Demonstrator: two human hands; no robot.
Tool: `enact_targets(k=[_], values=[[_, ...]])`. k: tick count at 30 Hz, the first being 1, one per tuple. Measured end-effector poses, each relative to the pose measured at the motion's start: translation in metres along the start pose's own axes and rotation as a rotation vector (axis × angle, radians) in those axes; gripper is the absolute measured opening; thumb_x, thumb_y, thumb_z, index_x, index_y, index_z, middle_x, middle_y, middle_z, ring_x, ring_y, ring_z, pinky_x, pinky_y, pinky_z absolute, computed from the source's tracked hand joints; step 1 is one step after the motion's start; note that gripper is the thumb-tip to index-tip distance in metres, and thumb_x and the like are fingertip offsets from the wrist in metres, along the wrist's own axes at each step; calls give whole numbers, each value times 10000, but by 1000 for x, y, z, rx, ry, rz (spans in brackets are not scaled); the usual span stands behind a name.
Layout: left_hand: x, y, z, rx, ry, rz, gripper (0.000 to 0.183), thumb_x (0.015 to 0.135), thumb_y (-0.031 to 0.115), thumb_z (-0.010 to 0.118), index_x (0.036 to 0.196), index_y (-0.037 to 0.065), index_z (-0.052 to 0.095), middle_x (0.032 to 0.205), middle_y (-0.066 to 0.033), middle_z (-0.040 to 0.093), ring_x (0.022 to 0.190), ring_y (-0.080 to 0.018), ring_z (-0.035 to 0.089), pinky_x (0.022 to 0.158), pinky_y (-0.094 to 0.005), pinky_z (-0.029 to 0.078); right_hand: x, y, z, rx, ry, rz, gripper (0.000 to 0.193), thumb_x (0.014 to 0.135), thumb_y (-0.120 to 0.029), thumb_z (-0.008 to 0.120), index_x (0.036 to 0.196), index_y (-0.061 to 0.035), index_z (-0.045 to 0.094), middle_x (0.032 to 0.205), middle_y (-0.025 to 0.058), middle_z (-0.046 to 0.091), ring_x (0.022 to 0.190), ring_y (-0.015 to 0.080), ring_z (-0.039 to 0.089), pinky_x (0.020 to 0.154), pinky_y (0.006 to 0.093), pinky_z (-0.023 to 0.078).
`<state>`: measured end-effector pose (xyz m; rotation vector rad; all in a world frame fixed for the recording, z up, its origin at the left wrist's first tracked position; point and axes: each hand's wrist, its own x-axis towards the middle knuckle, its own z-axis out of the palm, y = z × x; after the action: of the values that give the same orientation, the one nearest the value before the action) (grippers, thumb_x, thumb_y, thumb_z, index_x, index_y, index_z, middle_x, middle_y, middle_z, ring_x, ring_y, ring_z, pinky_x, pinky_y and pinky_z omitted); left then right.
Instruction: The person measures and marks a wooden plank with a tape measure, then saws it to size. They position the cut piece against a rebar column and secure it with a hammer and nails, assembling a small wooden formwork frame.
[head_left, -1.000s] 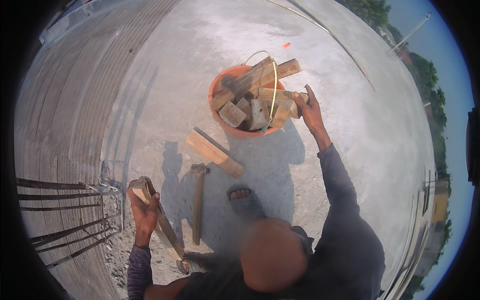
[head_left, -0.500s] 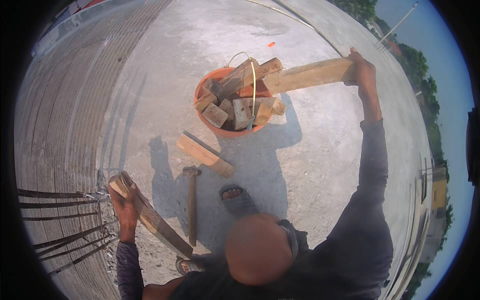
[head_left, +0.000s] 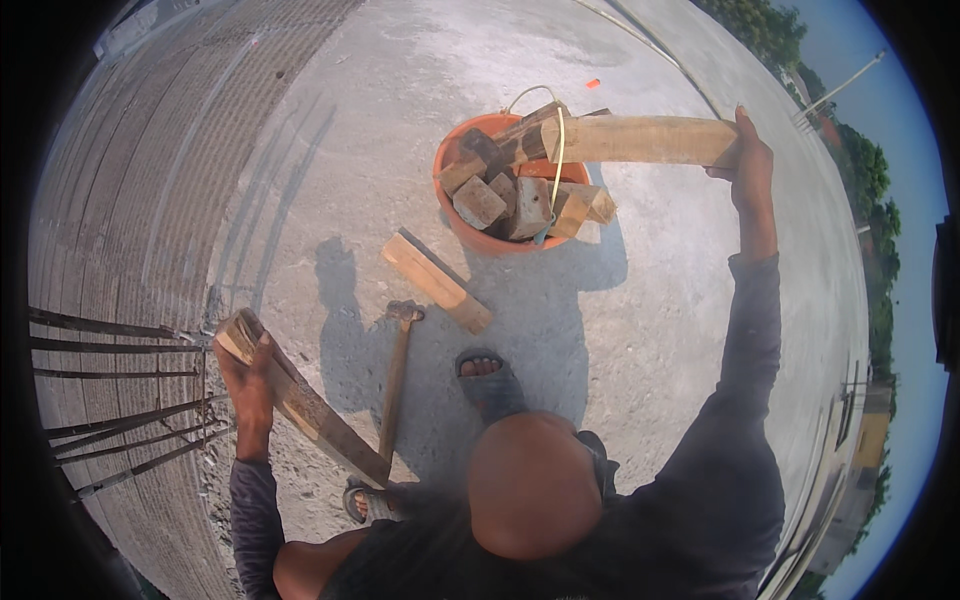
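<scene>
My left hand grips the upper end of a thick wooden block, which slants down toward my foot. My right hand, stretched out far to the right, clasps the end of a paler wooden block. That block lies nearly level, its far end over the rim of an orange bucket. Several wood offcuts fill the bucket, some sticking out past its rim. Below the bucket, a short wooden piece rests on the concrete. Beside it lies a hammer with a wooden handle.
Rusty rebar rods jut in from the left, close to my left hand. Corrugated decking borders the concrete slab. My sandalled feet are near the hammer. A small orange scrap lies beyond the bucket.
The right-hand block has swung nearer level, and its end now overlaps the bucket's wood. The view has shifted, moving the bucket and hammer rightward in the picture. The left hand keeps its block.
</scene>
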<state>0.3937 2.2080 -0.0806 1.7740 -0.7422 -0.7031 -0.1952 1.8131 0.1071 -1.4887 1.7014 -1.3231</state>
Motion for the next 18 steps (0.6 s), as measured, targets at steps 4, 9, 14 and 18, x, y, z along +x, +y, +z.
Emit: enact_targets(k=[4, 9, 14, 18], values=[[3, -2, 0, 79, 31, -60, 667, 963, 229, 732, 1498, 41, 382, 1351, -150, 513, 1244, -256, 538, 1045, -418, 484, -2, 16, -15, -321, 31, -167, 724, 986, -560, 629, 1221, 124, 660, 1074, 226, 686, 820, 275, 736, 584, 333, 601], [-1, -16, -6, -35, -260, -96, 584, 933, 126, 745, 1406, 33, 416, 1196, -107, 566, 1086, -185, 579, 938, -350, 517, -13, 25, -28, 20, 68, -337, 484, 1011, -124, 625, 1458, 51, 556, 1327, 202, 634, 963, 254, 709, 754, 339, 621], [-15, -38, -14, 114, -296, -152, 621, 936, 201, 755, 1423, 41, 404, 1215, -126, 578, 1111, -221, 597, 959, -378, 519, 12, 0, -40, -159, 77, -550, 578, 991, -430, 666, 1270, 76, 690, 1149, 239, 703, 923, 298, 743, 712, 362, 643], [-19, -55, -9, 299, -256, -108, 647, 932, 229, 773, 1409, 32, 383, 1174, -221, 638, 1122, -299, 652, 926, -435, 530, 28, -36, -60, -251, 162, -315, 688, 927, -528, 729, 1236, 86, 714, 1145, 240, 705, 927, 294, 742, 726, 361, 653]])
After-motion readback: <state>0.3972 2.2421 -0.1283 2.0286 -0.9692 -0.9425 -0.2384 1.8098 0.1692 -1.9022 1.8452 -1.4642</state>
